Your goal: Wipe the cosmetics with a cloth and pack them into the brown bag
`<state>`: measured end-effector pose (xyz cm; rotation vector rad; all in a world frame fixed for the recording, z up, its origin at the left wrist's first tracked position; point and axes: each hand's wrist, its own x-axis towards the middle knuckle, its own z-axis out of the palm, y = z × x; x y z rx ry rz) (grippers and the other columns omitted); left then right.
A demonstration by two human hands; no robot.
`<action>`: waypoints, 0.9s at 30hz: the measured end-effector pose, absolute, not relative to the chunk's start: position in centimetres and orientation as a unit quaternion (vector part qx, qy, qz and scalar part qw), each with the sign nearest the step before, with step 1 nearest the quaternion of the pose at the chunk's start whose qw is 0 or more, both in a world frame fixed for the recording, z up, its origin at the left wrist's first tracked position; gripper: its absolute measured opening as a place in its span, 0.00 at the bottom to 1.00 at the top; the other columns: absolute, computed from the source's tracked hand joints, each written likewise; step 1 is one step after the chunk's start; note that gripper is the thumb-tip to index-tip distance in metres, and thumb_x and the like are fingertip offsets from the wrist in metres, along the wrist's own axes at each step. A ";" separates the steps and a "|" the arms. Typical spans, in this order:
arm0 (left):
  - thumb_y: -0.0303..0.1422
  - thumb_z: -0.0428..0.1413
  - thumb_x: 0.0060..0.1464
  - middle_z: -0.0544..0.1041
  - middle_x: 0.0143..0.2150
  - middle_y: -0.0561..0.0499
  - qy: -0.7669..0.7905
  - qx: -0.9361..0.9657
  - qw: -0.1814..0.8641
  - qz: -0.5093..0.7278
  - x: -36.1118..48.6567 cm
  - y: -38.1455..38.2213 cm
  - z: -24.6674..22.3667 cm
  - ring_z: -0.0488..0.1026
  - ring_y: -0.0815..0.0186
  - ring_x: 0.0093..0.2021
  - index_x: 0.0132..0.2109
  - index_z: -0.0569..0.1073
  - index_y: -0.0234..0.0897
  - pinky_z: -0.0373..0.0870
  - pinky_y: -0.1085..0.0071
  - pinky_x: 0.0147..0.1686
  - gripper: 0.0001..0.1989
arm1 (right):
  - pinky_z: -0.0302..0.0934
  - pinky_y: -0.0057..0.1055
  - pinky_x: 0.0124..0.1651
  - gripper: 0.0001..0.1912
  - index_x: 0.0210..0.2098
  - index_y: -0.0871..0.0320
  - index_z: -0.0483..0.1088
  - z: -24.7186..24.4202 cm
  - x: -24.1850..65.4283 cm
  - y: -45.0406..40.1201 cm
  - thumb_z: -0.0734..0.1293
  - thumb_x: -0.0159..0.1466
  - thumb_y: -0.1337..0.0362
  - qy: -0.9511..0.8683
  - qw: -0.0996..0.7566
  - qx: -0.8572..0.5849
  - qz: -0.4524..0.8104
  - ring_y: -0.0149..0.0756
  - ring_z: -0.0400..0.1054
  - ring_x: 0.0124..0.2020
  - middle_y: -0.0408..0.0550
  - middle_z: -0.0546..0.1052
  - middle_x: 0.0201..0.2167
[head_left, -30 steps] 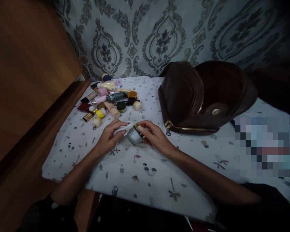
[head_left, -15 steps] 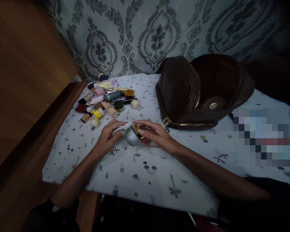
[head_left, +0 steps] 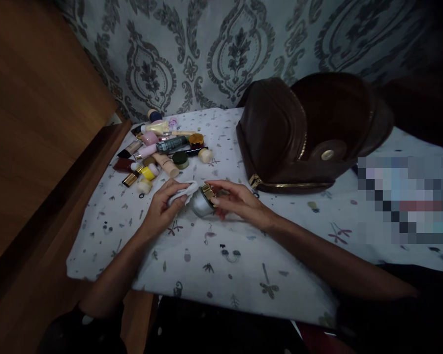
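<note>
Here we are with the small glass bottle (head_left: pixel 200 205) right between our two hands, in front of us over the patterned tablecloth (head_left: pixel 206 275), and it's tipped over at a slant, not upright. Look at that long axis: the gold top (head_left: pixel 208 192) points up and away to our right, while the rounded glass body slopes down and back to the left. Our right hand (head_left: pixel 243 202) is the nearer one to the gold end, thumb and fingertips pinched about it, the far fingers partly tucked out of sight behind. Over on the other side, our left hand (head_left: pixel 163 209) pinches a folded white cloth (head_left: pixel 180 194) between thumb and fingers, its loose edge right up at the glass; whether it actually presses there, we can't quite tell. So it's cloth on the left, glass in the middle, gold on the right, all very close together. Whether the bottle's lower side touches the tablecloth, we can't make out either. Beyond our left hand lies the spread of cosmetics, with the beige tube (head_left: pixel 166 165) and the dark green jar (head_left: pixel 180 160) on the near side, and the brown leather bag (head_left: pixel 273 142) sits beyond our right hand.
</note>
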<state>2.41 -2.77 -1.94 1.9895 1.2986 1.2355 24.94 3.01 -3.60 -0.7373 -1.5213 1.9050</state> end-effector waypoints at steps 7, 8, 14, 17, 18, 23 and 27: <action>0.34 0.55 0.61 0.74 0.40 0.48 0.461 0.732 0.220 0.450 2.5 -2.8 -1.6 0.70 0.61 0.43 0.51 0.77 0.40 0.67 0.65 0.43 0.12 | 0.64 0.24 0.21 0.24 0.46 0.56 0.67 -4.2 24.3 3.0 0.73 0.56 0.51 -0.591 0.314 -0.285 0.686 0.25 0.67 0.23 0.43 0.72 0.37; 0.34 0.55 0.61 0.74 0.40 0.48 0.462 0.733 0.218 0.449 2.5 -2.9 -1.6 0.70 0.61 0.43 0.51 0.77 0.40 0.67 0.65 0.43 0.12 | 0.63 0.23 0.20 0.24 0.45 0.56 0.67 -4.3 24.2 3.0 0.73 0.56 0.51 -0.597 0.319 -0.282 0.679 0.24 0.66 0.23 0.42 0.71 0.36; 0.33 0.55 0.62 0.74 0.41 0.49 0.461 0.731 0.220 0.452 2.5 -2.9 -1.6 0.70 0.62 0.43 0.51 0.77 0.40 0.67 0.66 0.43 0.12 | 0.68 0.25 0.28 0.31 0.57 0.52 0.64 -4.2 24.6 3.0 0.74 0.57 0.56 -0.596 0.332 -0.247 0.688 0.26 0.68 0.30 0.43 0.68 0.40; 0.32 0.55 0.61 0.74 0.40 0.49 0.461 0.729 0.218 0.455 2.5 -3.0 -1.5 0.70 0.63 0.43 0.51 0.77 0.39 0.67 0.67 0.43 0.12 | 0.70 0.26 0.31 0.32 0.58 0.51 0.64 -4.2 24.8 3.1 0.75 0.56 0.58 -0.595 0.323 -0.228 0.699 0.27 0.67 0.32 0.44 0.69 0.42; 0.32 0.56 0.61 0.74 0.40 0.49 0.461 0.730 0.216 0.455 2.5 -3.0 -1.5 0.70 0.62 0.43 0.51 0.77 0.39 0.67 0.66 0.43 0.12 | 0.70 0.26 0.31 0.31 0.58 0.52 0.65 -4.3 24.7 3.1 0.74 0.57 0.57 -0.594 0.321 -0.227 0.702 0.27 0.67 0.32 0.44 0.69 0.42; 0.33 0.56 0.61 0.74 0.40 0.48 0.449 0.739 0.220 0.452 2.7 -3.1 -1.2 0.70 0.62 0.43 0.50 0.77 0.38 0.67 0.66 0.42 0.12 | 0.70 0.28 0.29 0.27 0.55 0.53 0.65 -4.8 24.3 3.1 0.73 0.59 0.54 -0.595 0.335 -0.260 0.682 0.28 0.69 0.29 0.42 0.68 0.35; 0.34 0.56 0.61 0.74 0.40 0.48 0.455 0.738 0.220 0.448 2.7 -3.1 -1.2 0.70 0.61 0.43 0.50 0.77 0.38 0.67 0.66 0.42 0.13 | 0.72 0.29 0.33 0.28 0.56 0.51 0.65 -5.1 24.2 3.0 0.73 0.58 0.55 -0.602 0.346 -0.260 0.671 0.29 0.69 0.33 0.45 0.68 0.42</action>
